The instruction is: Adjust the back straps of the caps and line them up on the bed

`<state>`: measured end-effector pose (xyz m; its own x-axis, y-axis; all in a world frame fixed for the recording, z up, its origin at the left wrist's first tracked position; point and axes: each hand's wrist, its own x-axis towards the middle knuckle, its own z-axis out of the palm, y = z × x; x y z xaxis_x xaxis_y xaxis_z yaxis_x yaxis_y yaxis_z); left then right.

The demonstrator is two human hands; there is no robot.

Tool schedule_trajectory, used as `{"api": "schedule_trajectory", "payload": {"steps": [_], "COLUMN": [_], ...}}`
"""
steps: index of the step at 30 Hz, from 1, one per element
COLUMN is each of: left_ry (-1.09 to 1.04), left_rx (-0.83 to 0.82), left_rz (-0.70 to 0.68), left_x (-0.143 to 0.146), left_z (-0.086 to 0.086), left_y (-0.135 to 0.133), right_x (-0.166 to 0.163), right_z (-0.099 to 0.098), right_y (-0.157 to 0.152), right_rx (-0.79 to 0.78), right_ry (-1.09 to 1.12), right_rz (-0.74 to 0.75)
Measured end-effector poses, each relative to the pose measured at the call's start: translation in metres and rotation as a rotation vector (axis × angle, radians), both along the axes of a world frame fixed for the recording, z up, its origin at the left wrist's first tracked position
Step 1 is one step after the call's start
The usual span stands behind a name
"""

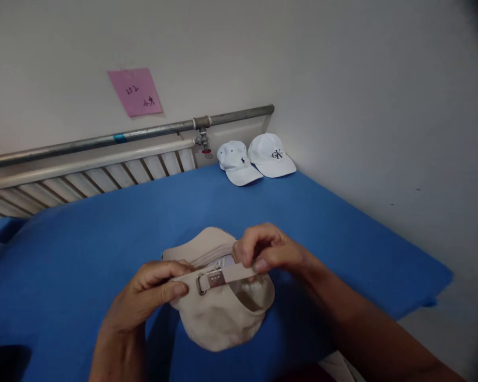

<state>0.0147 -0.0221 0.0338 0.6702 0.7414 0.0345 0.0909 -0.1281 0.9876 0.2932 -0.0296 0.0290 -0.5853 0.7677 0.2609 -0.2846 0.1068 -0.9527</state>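
Observation:
A beige baseball cap (223, 318) is held upside down over the blue table, its back strap toward me and its brim pointing away. My left hand (149, 292) pinches the cap's edge beside the metal buckle (201, 284), thumb on the outside. My right hand (266, 246) is closed on the cap's strap (239, 272), thumb and fingers pressed together near its right end. A metal clasp with small engraved marks (215, 277) sits on the strap between the hands. The fingertips inside the cap are partly hidden.
Two white caps stand at the table's far corner: one with a small dark logo (239, 164), one with black letters (271, 156). Behind the blue tabletop (143, 217) run a radiator (87, 180) and a metal pipe (155, 131). A pink note (135, 92) hangs on the wall.

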Motion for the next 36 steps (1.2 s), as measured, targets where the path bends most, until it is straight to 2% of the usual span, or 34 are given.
{"api": "schedule_trajectory", "payload": {"steps": [3, 6, 10, 15, 18, 21, 23, 26, 28, 30, 36], "left_ry": [0.129, 0.280, 0.449, 0.460, 0.322, 0.173, 0.184, 0.316, 0.360, 0.314, -0.188], "left_rx": [0.153, 0.314, 0.341, 0.359, 0.245, 0.010, -0.079, -0.055, -0.085, -0.181, -0.350], "left_rz": [0.053, 0.097, 0.182, 0.407, 0.407, 0.277, 0.133, -0.044, -0.052, -0.026, 0.080], "left_x": [0.006, 0.013, 0.027, 0.045, 0.042, 0.034, 0.035, 0.049, 0.062, 0.070, 0.072], "left_z": [0.012, 0.027, 0.037, 0.032, 0.026, 0.028, 0.038, 0.059, 0.069, 0.071, 0.053], "left_y": [-0.001, -0.005, -0.016, -0.024, -0.023, -0.018, -0.014, -0.010, -0.010, -0.010, -0.015], "right_x": [-0.006, -0.009, -0.009, -0.005, -0.003, -0.001, -0.001, -0.001, -0.001, -0.002, -0.001], "right_z": [0.001, 0.003, 0.006, 0.004, 0.003, 0.005, 0.008, 0.014, 0.017, 0.019, 0.014], "right_y": [-0.001, -0.002, -0.003, 0.002, 0.007, 0.007, 0.004, -0.003, -0.007, -0.008, -0.001], "right_rx": [-0.056, -0.039, -0.022, -0.052, -0.162, -0.248, -0.246, -0.206, -0.170, -0.149, -0.172], "right_ry": [0.089, 0.104, 0.145, 0.218, 0.343, 0.394, 0.385, 0.331, 0.280, 0.254, 0.218], "right_rz": [-0.132, -0.241, -0.362, -0.447, -0.453, -0.389, -0.363, -0.369, -0.387, -0.405, -0.379]}}
